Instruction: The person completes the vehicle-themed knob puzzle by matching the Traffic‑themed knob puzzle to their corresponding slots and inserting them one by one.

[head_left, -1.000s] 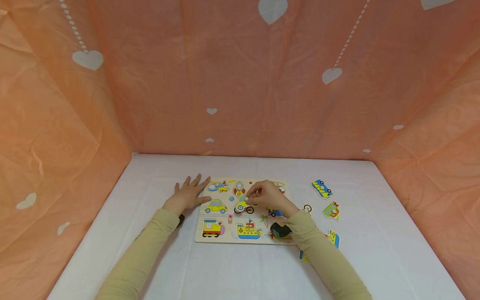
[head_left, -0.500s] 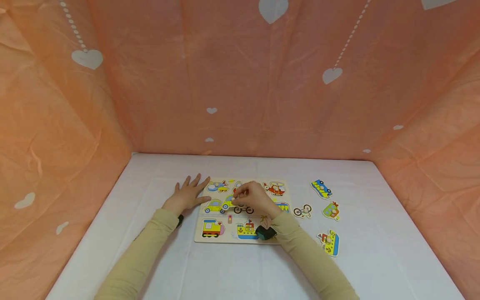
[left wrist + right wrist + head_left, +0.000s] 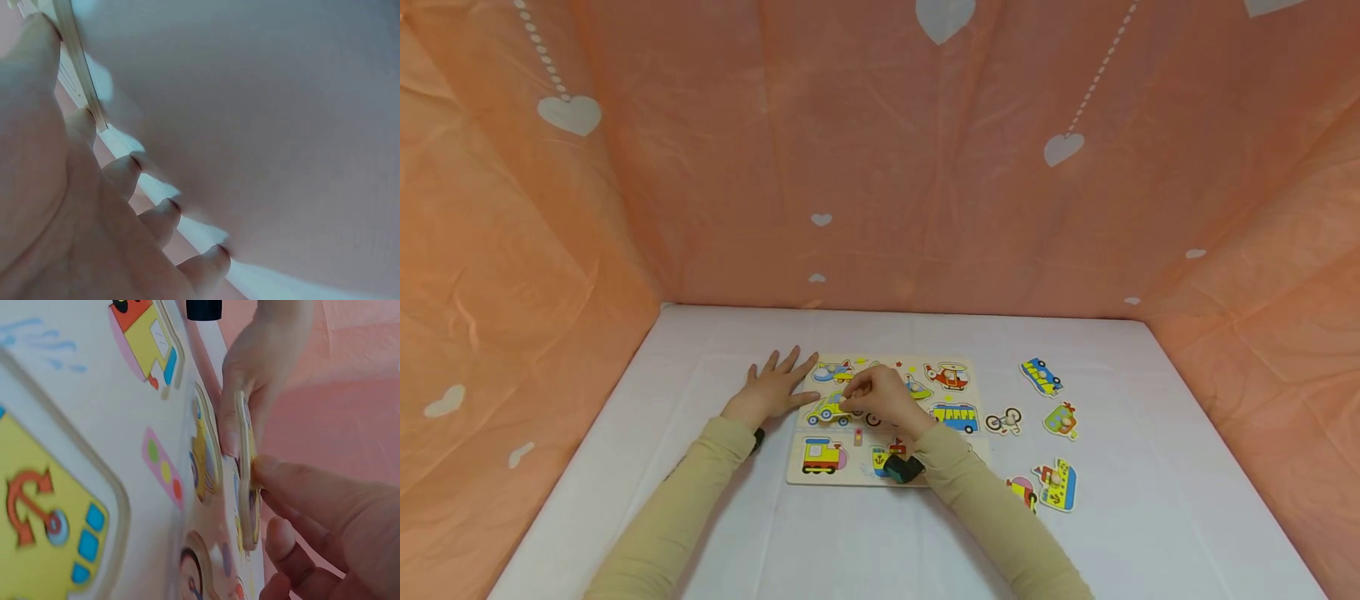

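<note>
My right hand [image 3: 887, 396] pinches a yellow toy-car puzzle piece [image 3: 835, 403] by its knob. That car piece [image 3: 246, 481] stands tilted on edge in the right wrist view, close over the puzzle board [image 3: 853, 477]. In the head view it overlaps the printed car recess at the board's left. My left hand [image 3: 769, 396] lies with fingers spread at the board's left edge, its thumb reaching onto the board beside the car recess. The left wrist view shows the left hand [image 3: 94, 206] with thumb and index finger at the board's wooden edge [image 3: 84, 69].
Right of the board lie loose pieces: a bus [image 3: 1041, 377], a green-and-yellow piece [image 3: 1062, 421], a bicycle [image 3: 1003, 422], a ship [image 3: 1057, 485] and a train [image 3: 1021, 490] partly behind the right sleeve. Airplane [image 3: 833, 372] and helicopter [image 3: 947, 377] pieces sit in the board's back row.
My right hand has carried the car piece left, from over the bicycle picture to over the car recess. The left hand stays at the board's left edge.
</note>
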`<move>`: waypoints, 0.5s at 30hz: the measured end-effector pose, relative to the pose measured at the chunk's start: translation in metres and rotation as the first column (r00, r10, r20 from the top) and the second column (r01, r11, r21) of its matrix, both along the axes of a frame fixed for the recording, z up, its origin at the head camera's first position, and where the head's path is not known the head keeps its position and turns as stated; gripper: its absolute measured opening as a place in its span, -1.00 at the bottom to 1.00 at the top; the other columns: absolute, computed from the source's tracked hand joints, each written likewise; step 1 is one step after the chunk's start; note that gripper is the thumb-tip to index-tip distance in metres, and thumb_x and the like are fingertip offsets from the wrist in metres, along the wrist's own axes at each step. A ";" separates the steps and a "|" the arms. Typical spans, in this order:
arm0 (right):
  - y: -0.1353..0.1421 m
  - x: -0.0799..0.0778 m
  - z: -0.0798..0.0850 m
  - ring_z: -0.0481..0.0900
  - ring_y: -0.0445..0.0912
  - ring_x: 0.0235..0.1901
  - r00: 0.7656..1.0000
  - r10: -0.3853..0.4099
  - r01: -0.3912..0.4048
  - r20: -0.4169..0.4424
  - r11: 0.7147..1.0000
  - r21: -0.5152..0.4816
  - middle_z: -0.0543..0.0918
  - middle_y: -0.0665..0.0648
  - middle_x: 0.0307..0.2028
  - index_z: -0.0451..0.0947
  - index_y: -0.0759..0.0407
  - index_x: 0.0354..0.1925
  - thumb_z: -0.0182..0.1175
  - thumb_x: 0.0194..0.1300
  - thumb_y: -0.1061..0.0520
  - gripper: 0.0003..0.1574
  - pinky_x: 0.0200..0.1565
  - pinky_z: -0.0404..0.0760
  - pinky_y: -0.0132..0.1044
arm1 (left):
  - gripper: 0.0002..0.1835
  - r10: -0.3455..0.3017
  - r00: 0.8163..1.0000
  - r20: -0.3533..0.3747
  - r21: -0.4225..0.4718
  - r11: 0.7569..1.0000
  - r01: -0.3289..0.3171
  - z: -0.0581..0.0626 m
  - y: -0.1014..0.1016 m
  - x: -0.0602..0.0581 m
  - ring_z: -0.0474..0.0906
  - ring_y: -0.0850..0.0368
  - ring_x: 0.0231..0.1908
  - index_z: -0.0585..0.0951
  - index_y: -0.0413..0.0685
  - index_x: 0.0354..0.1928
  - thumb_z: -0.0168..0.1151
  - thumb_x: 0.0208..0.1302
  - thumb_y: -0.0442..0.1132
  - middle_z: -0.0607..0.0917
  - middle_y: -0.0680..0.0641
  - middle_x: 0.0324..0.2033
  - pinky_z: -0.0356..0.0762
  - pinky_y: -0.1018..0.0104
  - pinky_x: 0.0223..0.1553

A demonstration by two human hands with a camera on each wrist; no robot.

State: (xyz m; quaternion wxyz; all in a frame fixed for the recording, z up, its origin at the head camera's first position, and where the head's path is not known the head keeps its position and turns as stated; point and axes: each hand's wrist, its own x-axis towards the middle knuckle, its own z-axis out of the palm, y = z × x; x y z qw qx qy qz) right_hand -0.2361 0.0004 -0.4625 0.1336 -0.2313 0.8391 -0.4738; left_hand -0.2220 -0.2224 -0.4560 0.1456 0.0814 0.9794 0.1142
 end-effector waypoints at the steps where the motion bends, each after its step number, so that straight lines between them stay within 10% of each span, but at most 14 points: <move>1: -0.002 0.001 -0.001 0.42 -0.17 -0.49 1.000 -0.005 0.005 0.019 1.000 -0.004 0.55 0.00 -0.50 0.71 0.10 -0.40 0.46 0.05 0.15 -0.89 -0.46 0.40 -0.37 | -0.14 0.000 1.000 0.000 0.001 1.000 0.000 0.000 0.000 0.000 -0.22 -0.43 0.38 0.04 0.09 0.51 0.05 0.30 0.27 -0.07 -0.27 0.46 -0.24 -0.46 0.22; 15: -0.015 0.002 -0.010 0.45 -0.21 -0.53 1.000 -0.013 0.015 -0.027 0.998 0.069 0.58 -0.06 -0.56 0.69 0.09 -0.41 0.46 0.06 0.11 -0.87 -0.49 0.41 -0.42 | -0.15 -0.006 1.000 -0.004 0.000 1.000 0.006 0.000 -0.001 0.000 -0.22 -0.43 0.38 0.04 0.10 0.51 0.03 0.31 0.27 -0.07 -0.26 0.46 -0.23 -0.47 0.22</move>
